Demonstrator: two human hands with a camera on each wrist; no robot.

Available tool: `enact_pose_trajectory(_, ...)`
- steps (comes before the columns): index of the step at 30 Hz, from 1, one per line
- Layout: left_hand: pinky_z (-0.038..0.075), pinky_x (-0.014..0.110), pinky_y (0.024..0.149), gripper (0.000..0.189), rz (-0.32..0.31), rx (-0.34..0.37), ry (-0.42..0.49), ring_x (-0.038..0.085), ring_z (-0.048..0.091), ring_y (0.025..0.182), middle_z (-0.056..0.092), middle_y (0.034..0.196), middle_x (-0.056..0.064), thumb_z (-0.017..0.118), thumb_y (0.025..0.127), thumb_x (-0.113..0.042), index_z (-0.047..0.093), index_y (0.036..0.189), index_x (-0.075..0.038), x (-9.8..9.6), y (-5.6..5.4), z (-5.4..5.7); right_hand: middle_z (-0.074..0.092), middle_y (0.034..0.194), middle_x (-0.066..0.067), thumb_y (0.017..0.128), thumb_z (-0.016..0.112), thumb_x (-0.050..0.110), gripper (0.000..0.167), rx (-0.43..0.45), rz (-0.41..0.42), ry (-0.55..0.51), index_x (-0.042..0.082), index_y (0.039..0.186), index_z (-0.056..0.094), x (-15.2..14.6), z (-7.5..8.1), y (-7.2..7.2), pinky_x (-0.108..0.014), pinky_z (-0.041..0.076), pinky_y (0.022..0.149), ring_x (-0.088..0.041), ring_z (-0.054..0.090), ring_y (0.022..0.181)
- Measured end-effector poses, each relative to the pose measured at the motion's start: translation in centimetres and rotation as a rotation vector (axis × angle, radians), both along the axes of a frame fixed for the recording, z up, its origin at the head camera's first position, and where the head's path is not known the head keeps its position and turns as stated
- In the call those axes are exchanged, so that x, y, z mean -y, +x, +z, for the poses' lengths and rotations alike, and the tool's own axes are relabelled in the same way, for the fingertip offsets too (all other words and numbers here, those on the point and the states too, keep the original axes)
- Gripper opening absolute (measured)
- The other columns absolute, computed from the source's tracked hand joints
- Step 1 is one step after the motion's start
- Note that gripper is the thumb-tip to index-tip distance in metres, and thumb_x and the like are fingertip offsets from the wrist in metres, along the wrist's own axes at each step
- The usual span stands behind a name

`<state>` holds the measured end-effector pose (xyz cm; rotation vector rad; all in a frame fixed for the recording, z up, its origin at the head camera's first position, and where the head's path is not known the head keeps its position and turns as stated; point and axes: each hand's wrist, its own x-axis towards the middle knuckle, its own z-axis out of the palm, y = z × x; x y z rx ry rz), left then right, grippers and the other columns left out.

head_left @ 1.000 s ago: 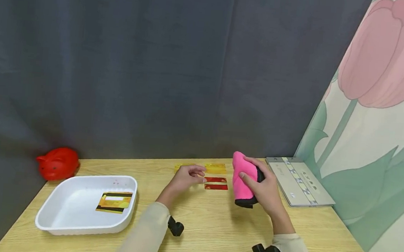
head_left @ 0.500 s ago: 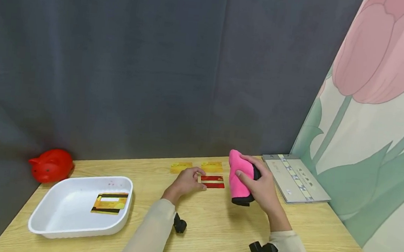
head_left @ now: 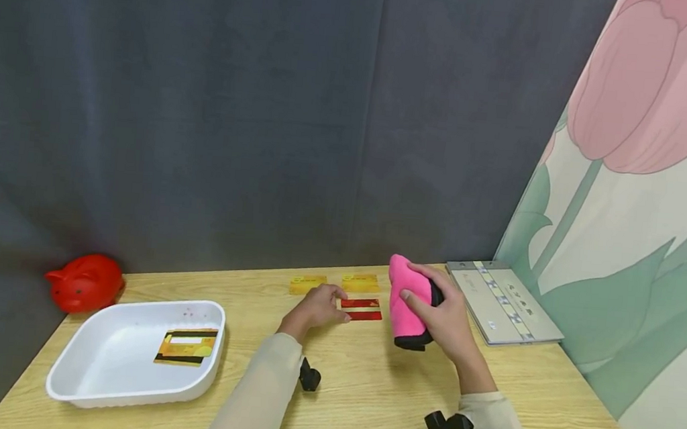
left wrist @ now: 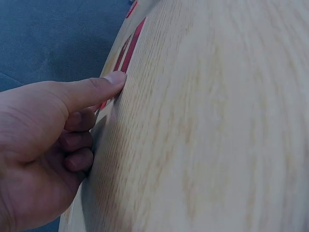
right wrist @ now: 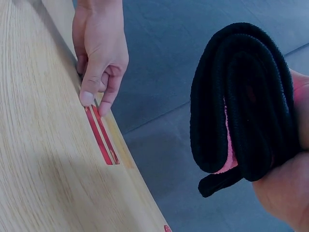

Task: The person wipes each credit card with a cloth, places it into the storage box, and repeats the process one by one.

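Note:
My left hand (head_left: 319, 305) is at the left end of a red card (head_left: 361, 309) with a pale band, lying flat on the table. Its thumb and index finger pinch the card from its two long sides, as the right wrist view shows; the other fingers curl under the palm. My right hand (head_left: 446, 317) grips a folded pink cloth (head_left: 408, 304) with black edging, held up above the table to the right of the card. From the right wrist view, the cloth's black folded layers (right wrist: 241, 96) and a small loop (right wrist: 218, 182) show.
Two yellow cards (head_left: 360, 282) lie behind the red card. At left stands a white tray (head_left: 132, 396) holding yellow-and-black cards (head_left: 188, 346); a red piggy bank (head_left: 86, 283) sits behind it. A grey-beige album (head_left: 503, 302) lies at the back right. A dark curtain (head_left: 236, 112) closes the rear.
The left hand has come down from over the yellow cards onto the red card's left end, uncovering a yellow card behind. The right hand keeps holding the pink cloth in place.

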<state>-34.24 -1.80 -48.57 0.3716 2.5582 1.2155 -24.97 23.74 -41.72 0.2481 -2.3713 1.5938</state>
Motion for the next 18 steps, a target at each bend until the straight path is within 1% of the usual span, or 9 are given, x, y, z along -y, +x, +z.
enact_pose_trajectory(5, 0.040, 0.032, 0.068, 0.041, 0.003, 0.017, -0.003, 0.019, 0.043, 0.077, 0.048, 0.088, 0.004, 0.084, 0.087, -0.019, 0.062, 0.120, -0.009, 0.1, 0.1, -0.1, 0.054, 0.146, -0.007, 0.095, 0.076, 0.028, 0.052, 0.014, 0.002, 0.003, 0.026, 0.144, 0.058, -0.1, -0.1, 0.0, -0.029, 0.057, 0.084, -0.031, 0.055, 0.117)
enact_pose_trajectory(7, 0.040, 0.031, 0.068, 0.043, 0.003, 0.013, 0.005, 0.019, 0.044, 0.076, 0.048, 0.088, 0.004, 0.085, 0.086, -0.019, 0.061, 0.120, -0.009, 0.1, 0.1, -0.2, 0.054, 0.146, -0.007, 0.095, 0.075, 0.029, 0.053, 0.019, 0.001, 0.003, 0.026, 0.145, 0.058, -0.2, -0.2, 0.0, -0.029, 0.057, 0.084, -0.031, 0.055, 0.117)
enact_pose_trajectory(9, 0.041, 0.031, 0.069, 0.044, 0.002, -0.006, 0.015, 0.018, 0.045, 0.076, 0.050, 0.089, 0.004, 0.085, 0.086, -0.019, 0.060, 0.121, -0.010, 0.2, 0.1, -0.4, 0.054, 0.146, -0.007, 0.095, 0.075, 0.029, 0.053, 0.021, 0.000, 0.000, 0.026, 0.145, 0.058, -0.2, -0.2, 0.0, -0.028, 0.057, 0.084, -0.031, 0.055, 0.117)
enact_pose_trajectory(14, 0.045, 0.030, 0.074, 0.046, -0.011, -0.083, 0.043, 0.016, 0.048, 0.076, 0.053, 0.088, 0.002, 0.085, 0.085, -0.016, 0.058, 0.121, -0.009, 0.2, 0.3, -0.8, 0.054, 0.145, -0.008, 0.095, 0.075, 0.028, 0.053, 0.025, 0.003, -0.010, 0.026, 0.145, 0.058, -0.2, -0.1, 0.0, -0.027, 0.057, 0.083, -0.032, 0.055, 0.116)
enact_pose_trajectory(18, 0.044, 0.032, 0.072, 0.044, -0.012, -0.130, 0.067, 0.017, 0.045, 0.075, 0.051, 0.087, 0.004, 0.085, 0.086, -0.014, 0.057, 0.120, -0.011, 0.2, 0.6, -1.0, 0.054, 0.146, -0.008, 0.096, 0.075, 0.028, 0.053, 0.032, 0.004, -0.013, 0.025, 0.145, 0.057, -0.2, 0.0, 0.0, -0.027, 0.057, 0.082, -0.032, 0.055, 0.117)
